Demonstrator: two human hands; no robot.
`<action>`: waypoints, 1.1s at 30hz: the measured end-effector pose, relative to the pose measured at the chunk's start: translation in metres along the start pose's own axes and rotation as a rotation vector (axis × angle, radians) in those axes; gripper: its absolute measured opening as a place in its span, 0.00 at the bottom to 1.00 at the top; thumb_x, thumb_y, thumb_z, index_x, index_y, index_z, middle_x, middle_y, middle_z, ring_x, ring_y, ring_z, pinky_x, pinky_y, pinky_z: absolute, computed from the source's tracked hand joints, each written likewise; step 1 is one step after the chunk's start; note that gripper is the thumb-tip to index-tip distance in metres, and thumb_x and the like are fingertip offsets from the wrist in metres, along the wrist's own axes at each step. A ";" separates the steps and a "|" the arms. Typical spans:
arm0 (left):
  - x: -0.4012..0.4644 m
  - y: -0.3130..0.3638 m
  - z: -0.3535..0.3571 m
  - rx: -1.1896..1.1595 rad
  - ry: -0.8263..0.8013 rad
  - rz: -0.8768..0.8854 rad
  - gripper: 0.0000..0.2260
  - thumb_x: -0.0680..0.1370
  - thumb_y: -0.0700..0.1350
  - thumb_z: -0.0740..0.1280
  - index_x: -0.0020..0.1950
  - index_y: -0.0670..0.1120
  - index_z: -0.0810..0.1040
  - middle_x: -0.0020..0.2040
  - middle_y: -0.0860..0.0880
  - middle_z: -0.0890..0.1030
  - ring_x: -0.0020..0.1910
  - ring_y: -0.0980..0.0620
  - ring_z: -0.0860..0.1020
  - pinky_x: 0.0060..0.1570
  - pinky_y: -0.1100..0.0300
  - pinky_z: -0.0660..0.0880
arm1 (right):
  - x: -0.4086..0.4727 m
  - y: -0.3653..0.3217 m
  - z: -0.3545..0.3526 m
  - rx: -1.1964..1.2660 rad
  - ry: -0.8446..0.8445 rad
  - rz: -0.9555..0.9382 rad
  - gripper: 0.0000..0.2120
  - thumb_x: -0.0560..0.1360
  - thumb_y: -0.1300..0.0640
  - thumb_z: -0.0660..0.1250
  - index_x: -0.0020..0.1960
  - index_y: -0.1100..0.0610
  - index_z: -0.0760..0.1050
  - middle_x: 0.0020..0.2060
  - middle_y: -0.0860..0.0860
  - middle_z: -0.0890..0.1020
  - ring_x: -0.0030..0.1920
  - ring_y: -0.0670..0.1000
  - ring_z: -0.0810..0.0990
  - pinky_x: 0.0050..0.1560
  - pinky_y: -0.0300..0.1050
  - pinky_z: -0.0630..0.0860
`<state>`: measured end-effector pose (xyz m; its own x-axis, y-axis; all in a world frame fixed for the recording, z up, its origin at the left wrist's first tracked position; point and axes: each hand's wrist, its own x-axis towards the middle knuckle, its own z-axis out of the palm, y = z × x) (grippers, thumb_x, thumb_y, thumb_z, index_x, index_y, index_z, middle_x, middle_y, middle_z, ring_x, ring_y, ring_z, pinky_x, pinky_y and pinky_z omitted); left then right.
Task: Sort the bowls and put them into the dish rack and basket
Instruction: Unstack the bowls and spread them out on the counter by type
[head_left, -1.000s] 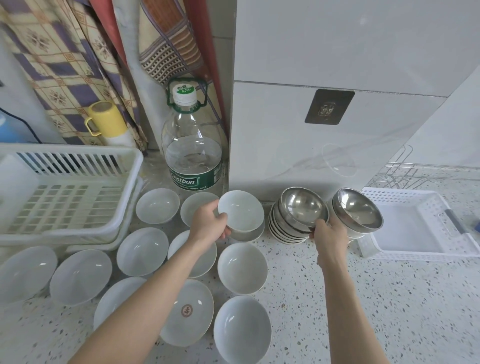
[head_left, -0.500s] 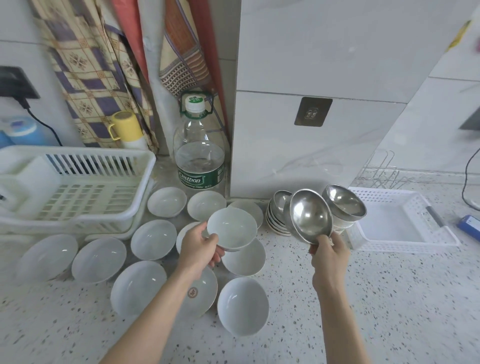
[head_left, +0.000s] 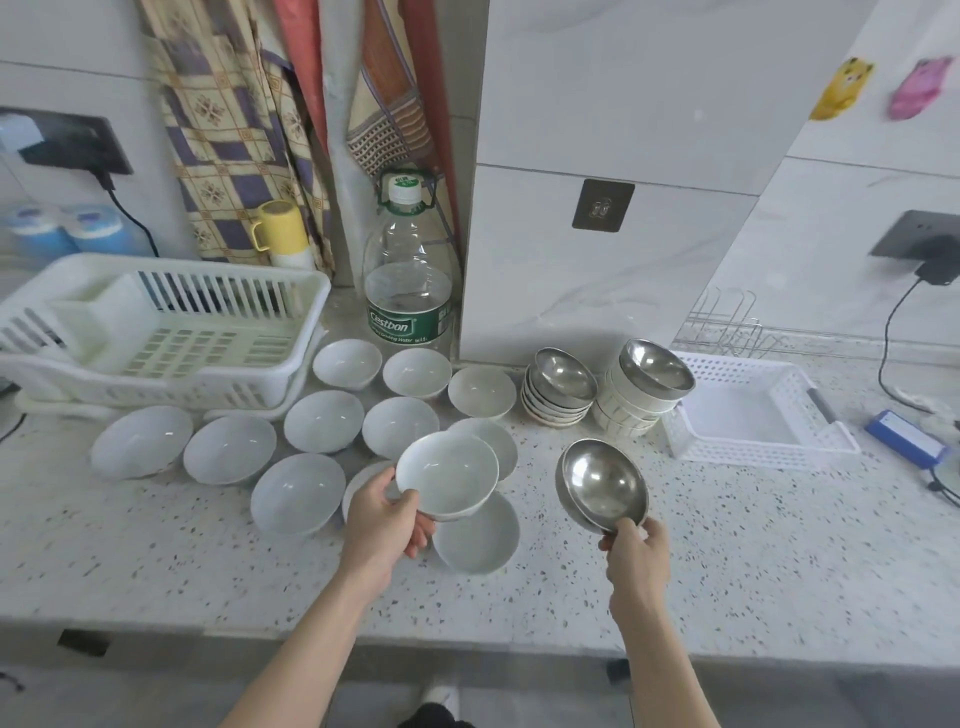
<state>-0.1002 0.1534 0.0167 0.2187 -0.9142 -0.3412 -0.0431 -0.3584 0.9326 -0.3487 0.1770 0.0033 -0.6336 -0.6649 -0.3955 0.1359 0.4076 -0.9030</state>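
The counter (head_left: 727, 545) carries everything, speckled and pale. At its back left corner sits the rack (head_left: 156, 338), white plastic with slotted walls, nothing in it. Near the back right edge lies the basket (head_left: 753, 415), low and perforated, also bare inside. Between them, against the back wall, stands a bottle (head_left: 408, 291), and in front of it a spread of white bowls (head_left: 322, 421) lies open side up across the left and middle of the counter, most just beside one another. Just left of the basket stand two stacks (head_left: 608, 395), each topped by a steel bowl.

The left hand (head_left: 387, 519) grips a white bowl (head_left: 447, 475) by its near rim, thumb inside, fingers curled under, and holds it above the spread. The right hand (head_left: 636, 556) pinches the near rim of a steel bowl (head_left: 602, 486), tilted toward the camera, above bare counter.

The white bowl looks ceramic: stiff, fairly heavy for one hand, glazed and likely slick, and apt to chip if knocked against its neighbours. A rim grip with fingers under the wall suits it. The steel one is probably light, tough and smooth, so a rim pinch should do, though it may swing.
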 end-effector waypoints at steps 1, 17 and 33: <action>-0.007 -0.003 0.000 -0.005 0.008 -0.003 0.20 0.76 0.32 0.59 0.66 0.47 0.75 0.25 0.44 0.80 0.19 0.54 0.71 0.18 0.62 0.67 | -0.002 0.002 -0.004 0.000 -0.010 0.014 0.13 0.78 0.63 0.59 0.60 0.53 0.66 0.34 0.55 0.78 0.33 0.48 0.70 0.35 0.44 0.66; -0.040 -0.015 0.020 -0.046 0.070 -0.052 0.18 0.77 0.32 0.59 0.62 0.49 0.77 0.24 0.45 0.79 0.19 0.54 0.70 0.19 0.62 0.68 | 0.019 0.003 -0.017 -0.058 -0.174 0.154 0.20 0.77 0.65 0.61 0.67 0.56 0.65 0.35 0.57 0.79 0.29 0.47 0.69 0.26 0.41 0.63; 0.012 0.004 0.082 -0.086 0.204 -0.131 0.15 0.77 0.32 0.59 0.53 0.49 0.78 0.25 0.43 0.79 0.18 0.54 0.68 0.19 0.62 0.67 | 0.111 -0.011 0.021 -0.243 -0.411 0.248 0.21 0.77 0.65 0.61 0.68 0.53 0.66 0.35 0.59 0.81 0.21 0.43 0.71 0.22 0.39 0.63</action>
<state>-0.1780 0.1250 0.0065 0.4100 -0.8007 -0.4368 0.0793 -0.4458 0.8916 -0.4043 0.0853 -0.0343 -0.2479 -0.7005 -0.6692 0.0331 0.6843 -0.7285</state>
